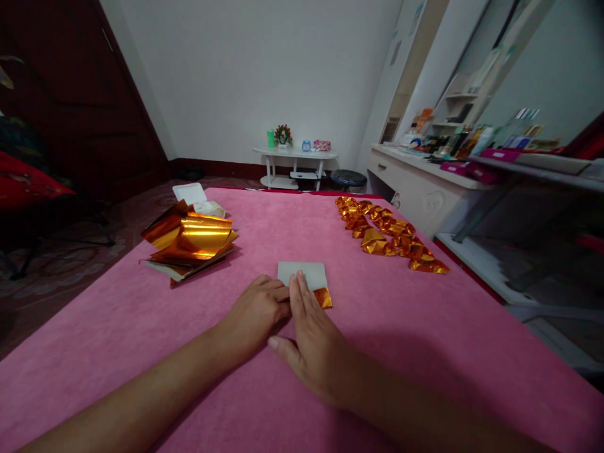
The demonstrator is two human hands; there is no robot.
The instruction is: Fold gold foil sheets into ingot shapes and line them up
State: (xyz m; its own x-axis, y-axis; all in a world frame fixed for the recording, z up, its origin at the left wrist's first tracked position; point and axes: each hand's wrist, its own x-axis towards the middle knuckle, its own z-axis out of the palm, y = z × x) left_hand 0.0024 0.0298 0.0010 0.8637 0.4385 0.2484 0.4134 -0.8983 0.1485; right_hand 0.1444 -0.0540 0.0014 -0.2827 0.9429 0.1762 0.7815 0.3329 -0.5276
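A small sheet of gold foil paper (302, 272) lies in front of me on the pink cloth, its pale backing up. One folded part at its lower right shows the gold side. My right hand (317, 343) lies across the paper, fingers stretched out flat and together, thumb apart. At the paper's lower left, my left hand (257, 311) has its fingers bent in on the edge; their tips are partly hidden by the right hand. A stack of gold foil sheets (198, 238), curling upward, rests to the left. Several folded gold foil pieces (377, 239) lie in rows to the right.
The pink cloth (264, 402) covers the surface under my hands. Behind the foil stack sits an open white box (189, 193). Against the far wall stands a small white table (302, 153), with a round stool (348, 178) beside it. A cluttered white dresser (415, 176) is at right.
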